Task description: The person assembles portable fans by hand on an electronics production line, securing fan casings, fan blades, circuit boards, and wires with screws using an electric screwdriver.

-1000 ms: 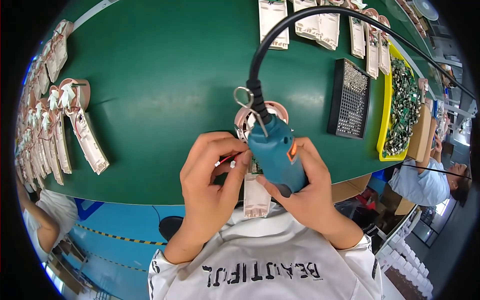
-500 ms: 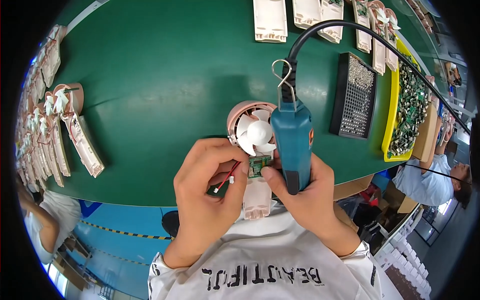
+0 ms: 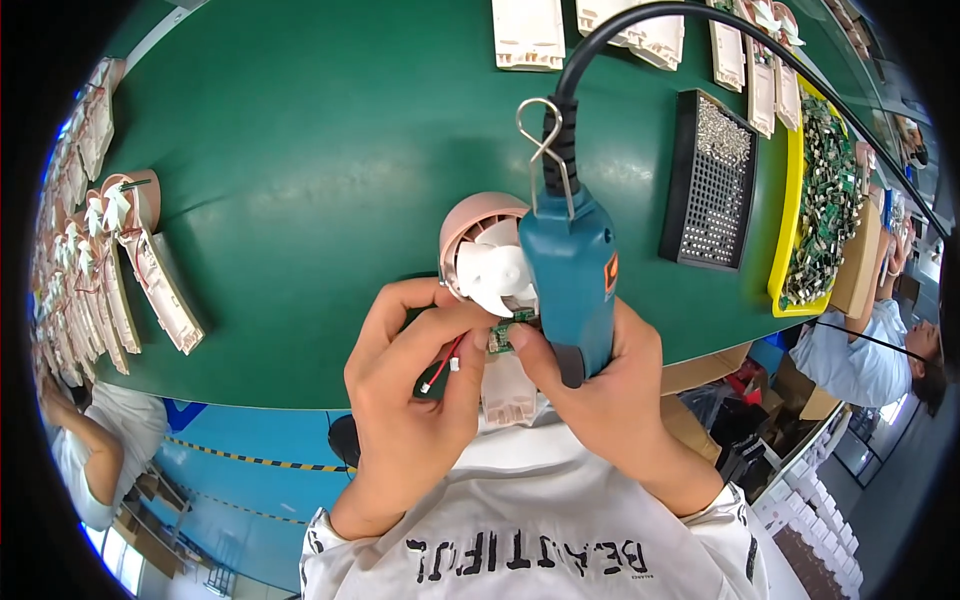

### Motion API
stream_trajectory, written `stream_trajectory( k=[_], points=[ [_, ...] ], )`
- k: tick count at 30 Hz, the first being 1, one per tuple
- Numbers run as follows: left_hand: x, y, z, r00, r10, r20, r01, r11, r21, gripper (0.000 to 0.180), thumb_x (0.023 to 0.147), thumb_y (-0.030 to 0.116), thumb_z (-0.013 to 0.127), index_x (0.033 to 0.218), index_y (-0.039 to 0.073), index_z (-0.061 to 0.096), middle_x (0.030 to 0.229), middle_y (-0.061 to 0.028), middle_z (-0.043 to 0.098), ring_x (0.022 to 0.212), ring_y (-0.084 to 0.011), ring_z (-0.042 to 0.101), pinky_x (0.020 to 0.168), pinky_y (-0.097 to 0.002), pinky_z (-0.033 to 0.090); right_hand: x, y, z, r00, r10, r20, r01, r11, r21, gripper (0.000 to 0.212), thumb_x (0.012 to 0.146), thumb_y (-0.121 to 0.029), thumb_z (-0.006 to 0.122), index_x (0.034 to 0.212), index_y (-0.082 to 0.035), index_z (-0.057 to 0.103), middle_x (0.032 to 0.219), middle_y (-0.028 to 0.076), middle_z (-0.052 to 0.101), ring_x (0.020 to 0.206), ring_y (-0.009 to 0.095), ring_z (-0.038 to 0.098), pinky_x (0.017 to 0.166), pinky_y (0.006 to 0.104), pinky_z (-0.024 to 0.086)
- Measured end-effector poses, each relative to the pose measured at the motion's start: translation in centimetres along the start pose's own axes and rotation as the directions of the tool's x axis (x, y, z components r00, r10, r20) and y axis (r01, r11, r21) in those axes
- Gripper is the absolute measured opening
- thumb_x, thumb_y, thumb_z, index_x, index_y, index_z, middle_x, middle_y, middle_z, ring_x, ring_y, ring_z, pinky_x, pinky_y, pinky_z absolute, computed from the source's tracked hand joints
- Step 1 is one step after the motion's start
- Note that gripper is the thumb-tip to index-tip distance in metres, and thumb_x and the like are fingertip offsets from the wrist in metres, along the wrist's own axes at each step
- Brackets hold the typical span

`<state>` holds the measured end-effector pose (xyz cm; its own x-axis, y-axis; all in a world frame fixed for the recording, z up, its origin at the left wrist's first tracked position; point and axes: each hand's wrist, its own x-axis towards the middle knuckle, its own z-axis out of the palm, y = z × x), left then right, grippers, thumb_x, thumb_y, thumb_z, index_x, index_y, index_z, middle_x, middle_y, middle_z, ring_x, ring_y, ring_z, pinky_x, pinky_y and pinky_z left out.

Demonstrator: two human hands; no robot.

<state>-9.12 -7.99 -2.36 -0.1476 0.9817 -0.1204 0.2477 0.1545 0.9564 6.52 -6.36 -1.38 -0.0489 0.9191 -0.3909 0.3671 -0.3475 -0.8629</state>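
Close to my body at the table edge is a small pink handheld fan [image 3: 483, 212] with white blades [image 3: 500, 272], its pale handle shell [image 3: 509, 388] lying open toward me. A small green circuit board [image 3: 499, 338] sits in the shell just below the blades. My left hand [image 3: 405, 375] grips the fan from the left, its thumb and fingertips closed at the board. Red and black wires [image 3: 441, 366] with white plugs hang beside that thumb. My right hand [image 3: 615, 400] is wrapped round a blue electric screwdriver [image 3: 572, 275], and its thumb presses the board's right side. The screwdriver's tip is hidden.
Right of the fan stands a black screw tray [image 3: 708, 180], then a yellow bin [image 3: 785, 265] of circuit boards. Several pale shells [image 3: 528, 35] lie at the back. More fan halves [image 3: 160, 285] line the left side. A black cable [image 3: 680, 10] arches overhead. Co-workers sit on both sides.
The fan has tilted and shifted slightly left and away from me, and its blades have turned. The screwdriver has moved a little left with my right hand. My right thumb now covers more of the board.
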Motion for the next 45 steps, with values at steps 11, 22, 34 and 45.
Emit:
stream_trajectory(
  k=[11, 22, 34, 45],
  points=[
    [0.0, -0.2, -0.5, 0.998, 0.015, 0.068, -0.012, 0.999, -0.043, 0.023, 0.078, -0.010, 0.070, 0.097, 0.002, 0.070, 0.101, -0.0092, 0.061, 0.077, -0.0144, 0.065, 0.065, -0.0240, 0.053, 0.5, -0.1, -0.3, 0.998, 0.003, 0.055, -0.002, 1.000, -0.014, 0.026, 0.079, -0.007, 0.076, 0.100, 0.002, 0.063, 0.082, 0.013, 0.070, 0.070, 0.018, 0.068, 0.064, 0.0296, 0.052],
    [0.0, -1.0, -0.5, 0.997, 0.053, 0.063, -0.054, 0.998, 0.017, 0.030, 0.068, 0.001, 0.084, 0.095, 0.001, 0.070, 0.099, -0.0103, 0.066, 0.077, -0.0199, 0.069, 0.063, -0.0290, 0.058, 0.6, -0.7, -0.2, 0.999, -0.002, 0.035, 0.002, 1.000, 0.004, 0.017, 0.085, -0.005, 0.075, 0.096, 0.002, 0.064, 0.082, 0.001, 0.066, 0.074, 0.005, 0.056, 0.066, 0.0206, 0.046],
    [0.0, -1.4, -0.2, 0.993, 0.110, 0.036, -0.112, 0.992, 0.051, 0.031, 0.068, 0.001, 0.085, 0.094, 0.001, 0.069, 0.095, -0.0124, 0.070, 0.075, -0.0217, 0.070, 0.062, -0.0296, 0.058, 1.3, -0.7, -1.0, 0.983, 0.158, 0.090, -0.170, 0.976, 0.138, 0.021, 0.085, -0.009, 0.075, 0.101, 0.002, 0.066, 0.083, 0.003, 0.069, 0.074, 0.006, 0.059, 0.066, 0.0239, 0.048],
    [-0.2, -1.6, 0.1, 0.990, 0.137, 0.020, -0.138, 0.990, 0.033, 0.034, 0.068, 0.000, 0.084, 0.098, 0.003, 0.068, 0.091, -0.0118, 0.069, 0.069, -0.0211, 0.067, 0.059, -0.0291, 0.055, 1.6, -0.5, -0.2, 0.999, 0.020, 0.036, -0.024, 0.992, 0.120, 0.024, 0.082, -0.005, 0.077, 0.099, 0.003, 0.064, 0.083, 0.005, 0.068, 0.066, 0.004, 0.058, 0.055, 0.0206, 0.046]
  ],
)
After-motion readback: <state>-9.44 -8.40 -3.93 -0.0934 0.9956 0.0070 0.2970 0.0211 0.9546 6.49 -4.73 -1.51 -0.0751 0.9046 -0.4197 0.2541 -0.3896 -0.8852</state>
